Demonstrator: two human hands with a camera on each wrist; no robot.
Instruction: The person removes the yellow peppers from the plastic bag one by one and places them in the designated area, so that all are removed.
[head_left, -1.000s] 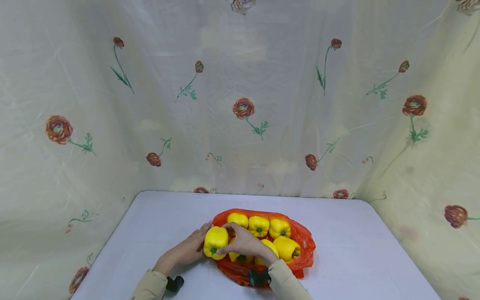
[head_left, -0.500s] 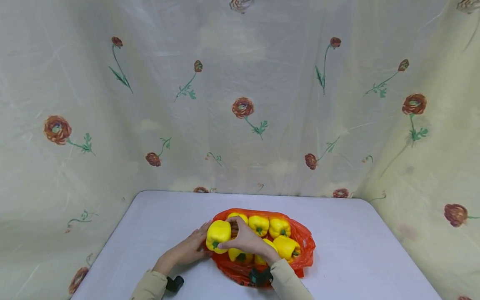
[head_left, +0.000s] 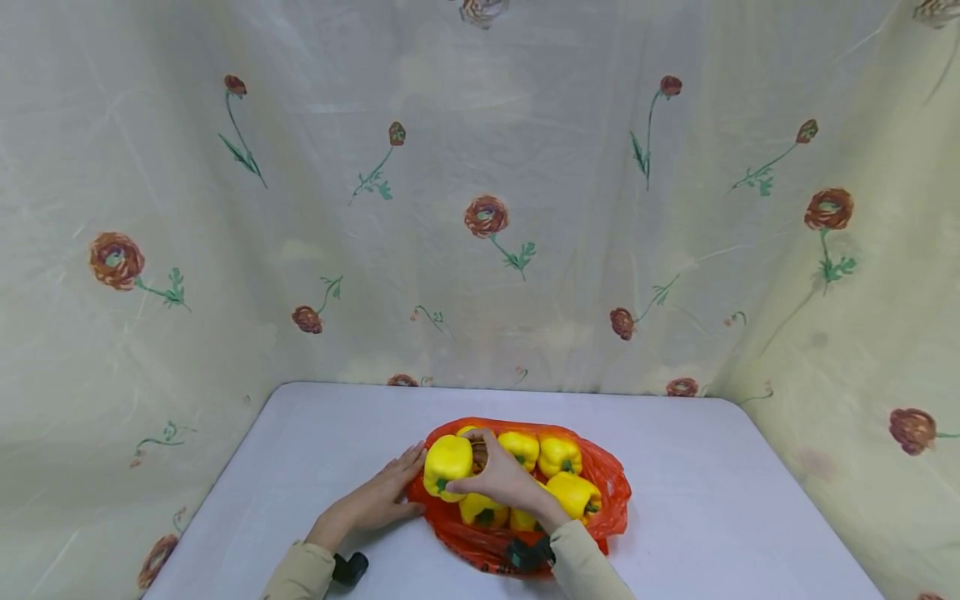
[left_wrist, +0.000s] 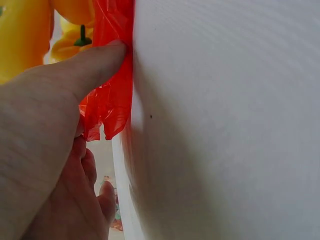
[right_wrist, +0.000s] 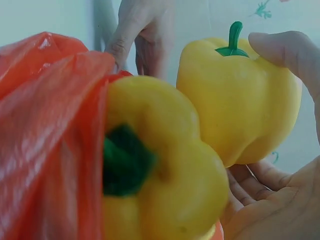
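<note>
In the head view my right hand [head_left: 508,482] grips a yellow bell pepper [head_left: 447,463] between thumb and fingers, over the left end of a red plastic bag [head_left: 613,483]. The right wrist view shows its green stem pointing up, the thumb beside it and the fingers beneath. Several more yellow peppers [head_left: 560,456] lie inside the spread bag; one pepper [right_wrist: 185,170] looms close in the right wrist view. My left hand [head_left: 378,498] rests at the bag's left edge with straight fingers; its thumb [left_wrist: 102,62] presses the red plastic in the left wrist view.
The bag stands on a white table [head_left: 330,433]. A flower-printed curtain [head_left: 487,317] hangs behind the table and along both sides. Black wrist devices show under both wrists, the left one [head_left: 349,569] close to the tabletop.
My right hand has carried the pepper right and slightly away from me, from the bag's left edge to over the bag. The left hand stays in place.
</note>
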